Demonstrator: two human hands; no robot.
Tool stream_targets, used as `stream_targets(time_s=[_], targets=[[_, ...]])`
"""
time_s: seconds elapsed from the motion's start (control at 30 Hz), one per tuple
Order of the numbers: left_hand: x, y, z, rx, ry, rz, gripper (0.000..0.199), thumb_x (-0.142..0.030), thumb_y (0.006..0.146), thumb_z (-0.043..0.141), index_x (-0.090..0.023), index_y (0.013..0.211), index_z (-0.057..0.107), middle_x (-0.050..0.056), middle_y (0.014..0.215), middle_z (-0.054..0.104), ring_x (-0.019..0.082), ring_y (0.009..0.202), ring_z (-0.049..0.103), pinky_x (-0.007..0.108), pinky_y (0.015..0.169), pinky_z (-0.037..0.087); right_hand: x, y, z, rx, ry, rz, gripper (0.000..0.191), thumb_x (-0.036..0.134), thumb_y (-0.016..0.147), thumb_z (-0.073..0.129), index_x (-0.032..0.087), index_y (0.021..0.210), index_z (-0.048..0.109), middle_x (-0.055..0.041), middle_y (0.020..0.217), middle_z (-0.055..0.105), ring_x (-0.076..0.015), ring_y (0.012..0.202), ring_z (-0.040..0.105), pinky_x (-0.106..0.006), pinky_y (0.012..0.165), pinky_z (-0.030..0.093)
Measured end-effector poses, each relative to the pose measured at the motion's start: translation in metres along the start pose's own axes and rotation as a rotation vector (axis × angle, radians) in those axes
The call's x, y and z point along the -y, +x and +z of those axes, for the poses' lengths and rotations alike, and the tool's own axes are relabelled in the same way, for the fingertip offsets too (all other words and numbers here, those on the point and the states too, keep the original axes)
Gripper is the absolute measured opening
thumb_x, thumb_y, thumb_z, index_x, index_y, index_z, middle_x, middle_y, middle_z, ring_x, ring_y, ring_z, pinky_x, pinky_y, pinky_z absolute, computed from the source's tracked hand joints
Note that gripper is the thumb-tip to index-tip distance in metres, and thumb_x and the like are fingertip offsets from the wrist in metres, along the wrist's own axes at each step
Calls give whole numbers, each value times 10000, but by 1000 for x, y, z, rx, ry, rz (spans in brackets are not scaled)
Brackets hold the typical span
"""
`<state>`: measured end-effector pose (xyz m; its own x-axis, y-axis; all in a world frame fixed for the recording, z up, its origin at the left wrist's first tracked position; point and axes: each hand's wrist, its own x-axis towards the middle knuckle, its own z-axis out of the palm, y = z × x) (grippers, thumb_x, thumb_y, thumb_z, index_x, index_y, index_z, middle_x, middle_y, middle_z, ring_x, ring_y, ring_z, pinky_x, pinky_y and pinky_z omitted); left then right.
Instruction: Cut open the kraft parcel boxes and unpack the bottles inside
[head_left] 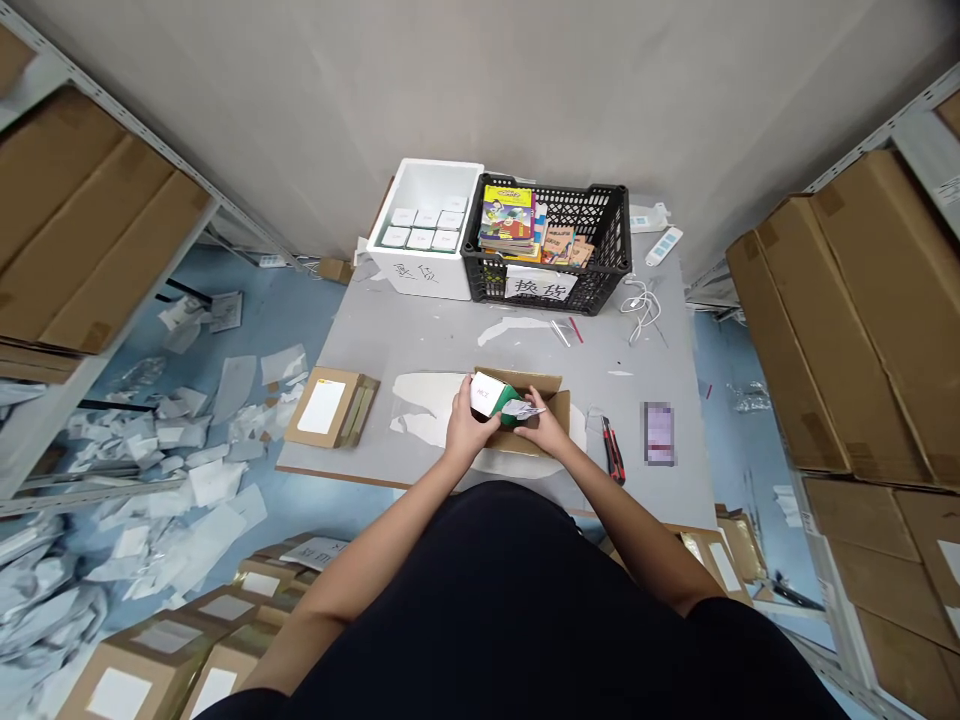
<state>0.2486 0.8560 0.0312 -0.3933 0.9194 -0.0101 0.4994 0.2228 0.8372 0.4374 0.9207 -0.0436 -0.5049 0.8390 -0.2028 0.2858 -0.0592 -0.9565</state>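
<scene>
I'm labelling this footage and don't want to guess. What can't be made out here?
All in the head view:
- Floor of the open carton: hidden by the left hand, right hand and green-and-white box.
- Print on the paper slip: too small.
- Phone screen: pixelated.
- Left shelf cartons: cut off by the picture's edge.

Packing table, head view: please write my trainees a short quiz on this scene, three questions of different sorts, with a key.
1. Multiple choice: what holds the colourful books?
a) The white foam box
b) The black crate
c) The open carton

2. True or false: the red-and-black cutter lies on the table, outside the open carton.

3. Fill in the missing colour: the left hand holds a small box coloured green and ____.

Key: 1 b; 2 true; 3 white.
</scene>
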Motion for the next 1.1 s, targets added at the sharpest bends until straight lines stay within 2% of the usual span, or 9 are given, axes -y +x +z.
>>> stream_targets(time_s=[0.13, 0.27, 0.4, 0.57, 0.67, 0.8, 0.9, 0.97, 1.1], targets=[[-17, 0, -23, 31, 80, 63, 972, -313, 696, 722, -253, 1510, 196, 124, 1322, 480, 316, 1256, 461, 434, 997, 436, -5, -17, -10, -71, 142, 46, 1120, 382, 673, 770, 274, 1537, 66, -158, 1536, 302, -266, 1430, 287, -492, 1150, 246], [-31, -2, -47, 67, 113, 139, 951, -304, 699, 712, -274, 1505, 208, 115, 1333, 467, 301, 1232, 475, 419, 955, 463, 5, -34, -21, -76, 129, 4, 940, 457, 729, 724, 279, 1512, 236, -115, 1547, 309, -258, 1432, 285, -472, 1169, 225], [-45, -4, -73, 158, 84, 219, 913, -280, 692, 713, -288, 1488, 265, 105, 1374, 452, 296, 1250, 460, 406, 941, 478, 42, -36, -25, -11, 25, -78, 749, 453, 788, 682, 314, 1458, 377, -52, 1521, 374, -255, 1415, 320, -465, 1172, 240], [-57, -8, -110, 309, -82, 298, 848, -298, 704, 730, -289, 1458, 341, 96, 1431, 422, 290, 1277, 451, 394, 966, 484, 105, -15, -10, 254, -33, -236, 972, 404, 676, 801, 333, 1496, 284, -45, 1535, 349, -275, 1412, 319, -458, 1154, 272], [-56, -9, -128, 317, -220, 279, 892, -355, 706, 759, -282, 1473, 311, 108, 1425, 433, 285, 1267, 474, 406, 999, 467, 132, -8, 12, 299, -57, -282, 978, 382, 611, 841, 287, 1454, 353, -83, 1439, 472, -298, 1323, 440, -471, 1093, 352], [-42, -17, -134, 156, -429, 227, 1012, -478, 696, 770, -281, 1504, 194, 129, 1424, 438, 292, 1295, 466, 414, 1007, 466, 148, -10, 55, 114, -87, -302, 853, 376, 619, 827, 239, 1360, 428, -102, 1307, 562, -302, 1206, 530, -465, 1019, 416], [-30, -34, -126, -51, -387, 112, 904, -540, 736, 715, -272, 1472, 264, 129, 1437, 430, 291, 1315, 450, 414, 1024, 459, 153, -9, 93, -1, -105, -314, 801, 362, 652, 796, 243, 1347, 417, -108, 1283, 560, -298, 1182, 536, -442, 999, 433], [-21, -46, -121, -163, -305, 27, 860, -512, 752, 709, -268, 1458, 282, 122, 1406, 461, 278, 1297, 471, 407, 1033, 457, 154, -6, 119, -50, -134, -306, 788, 345, 690, 762, 242, 1371, 379, -118, 1301, 536, -297, 1195, 519, -436, 1005, 429], [4, -48, -122, -302, -247, -77, 973, -413, 702, 776, -242, 1467, 201, 142, 1399, 458, 272, 1237, 526, 397, 996, 489, 153, 4, 168, -82, -223, -279, 742, 326, 759, 693, 230, 1397, 327, -137, 1316, 502, -301, 1229, 477, -448, 1033, 402]])
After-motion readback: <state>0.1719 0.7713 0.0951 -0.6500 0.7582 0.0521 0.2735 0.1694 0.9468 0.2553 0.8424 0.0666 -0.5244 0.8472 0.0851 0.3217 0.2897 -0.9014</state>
